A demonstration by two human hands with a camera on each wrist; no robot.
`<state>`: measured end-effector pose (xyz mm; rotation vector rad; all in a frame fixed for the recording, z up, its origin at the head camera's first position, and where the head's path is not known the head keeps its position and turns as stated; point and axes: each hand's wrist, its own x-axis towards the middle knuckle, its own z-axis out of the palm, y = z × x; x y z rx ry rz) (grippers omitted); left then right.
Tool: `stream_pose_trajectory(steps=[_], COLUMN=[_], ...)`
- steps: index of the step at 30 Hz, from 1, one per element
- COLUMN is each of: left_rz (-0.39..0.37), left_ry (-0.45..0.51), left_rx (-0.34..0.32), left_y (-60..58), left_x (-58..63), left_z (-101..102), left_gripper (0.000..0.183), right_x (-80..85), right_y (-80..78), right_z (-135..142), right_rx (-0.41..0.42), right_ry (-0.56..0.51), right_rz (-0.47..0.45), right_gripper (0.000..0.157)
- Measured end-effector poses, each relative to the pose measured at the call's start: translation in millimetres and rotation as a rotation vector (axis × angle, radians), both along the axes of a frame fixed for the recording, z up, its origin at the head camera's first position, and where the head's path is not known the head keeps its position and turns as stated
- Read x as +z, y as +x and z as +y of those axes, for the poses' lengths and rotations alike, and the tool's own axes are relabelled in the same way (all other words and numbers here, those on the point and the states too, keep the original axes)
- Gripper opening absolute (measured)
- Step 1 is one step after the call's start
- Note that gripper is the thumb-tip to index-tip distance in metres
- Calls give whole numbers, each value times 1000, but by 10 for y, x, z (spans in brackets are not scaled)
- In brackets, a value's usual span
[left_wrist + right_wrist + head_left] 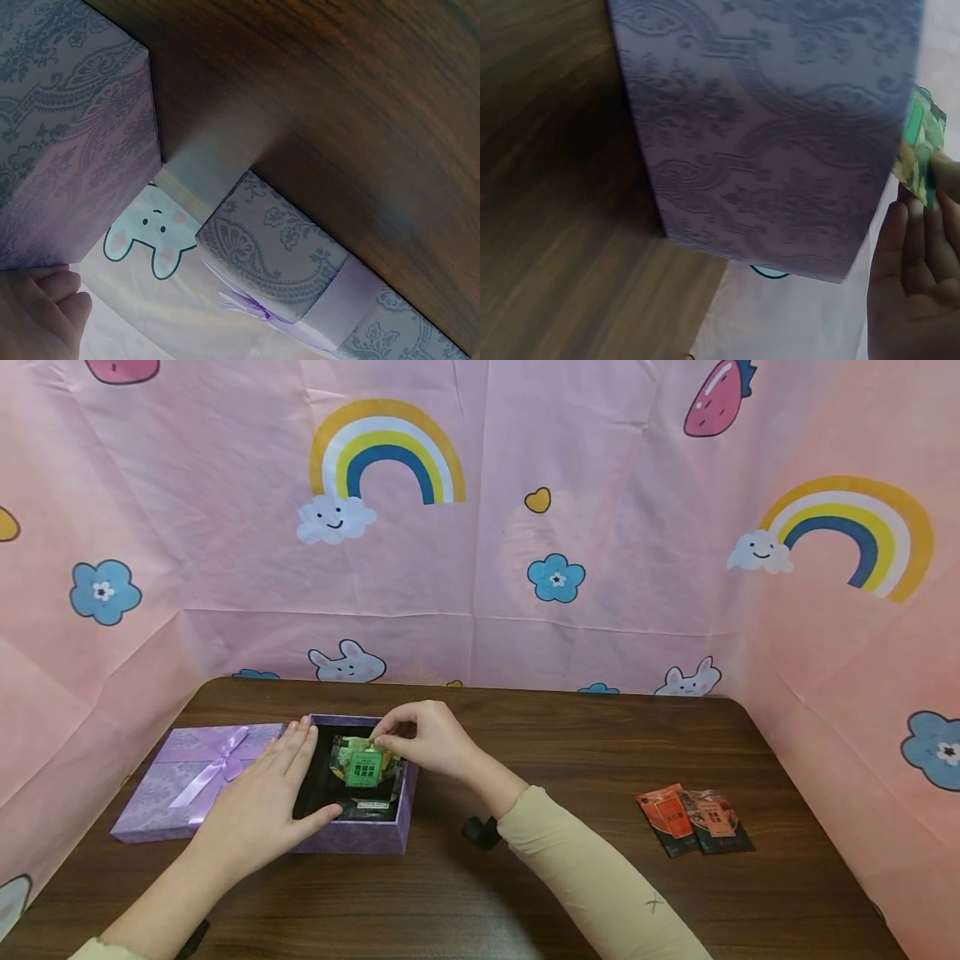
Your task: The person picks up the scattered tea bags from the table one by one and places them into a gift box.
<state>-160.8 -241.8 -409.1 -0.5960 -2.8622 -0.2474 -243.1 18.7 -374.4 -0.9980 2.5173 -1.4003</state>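
Observation:
My right hand point(438, 742) pinches the upper right corner of a green sachet point(363, 770) between thumb and fingers. That sachet is inside or just above the purple patterned gift box point(348, 838), which has a black interior. In the right wrist view the green sachet point(916, 154) shows past the box wall point(765, 142). With its fingers stretched out, my left hand point(258, 806) rests along the box's left rim, the thumb over the front rim. Another dark packet point(372, 808) lies in the front of the box, partly hidden.
Left of the box lies its purple lid point(168, 785) with a ribbon bow point(225, 764), partly behind my left hand. A red sachet point(667, 818) and an orange-and-black sachet point(717, 822) overlap on the wooden table point(570, 760) at the right. Patterned cloth point(600, 635) encloses the back and sides.

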Motion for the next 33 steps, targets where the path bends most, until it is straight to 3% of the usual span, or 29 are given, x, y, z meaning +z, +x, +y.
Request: stream_pose_trajectory(steps=[10, 20, 26, 33], left_rz=[-1, -32, -4, -20], left_ry=[3, -7, -8, -7], left_rx=[-4, 7, 6, 14], left_y=[13, 3, 10, 14], left_x=[4, 25, 11, 11], left_z=[-11, -4, 5, 6], left_gripper=[107, 109, 108, 108], right_x=[-95, -106, -101, -90], right_y=[-11, 14, 17, 18], right_z=[4, 20, 21, 22], right_rx=[51, 78, 92, 68], right_ry=[44, 145, 177, 152], right_rz=[49, 170, 232, 225], right_gripper=[8, 10, 9, 10])
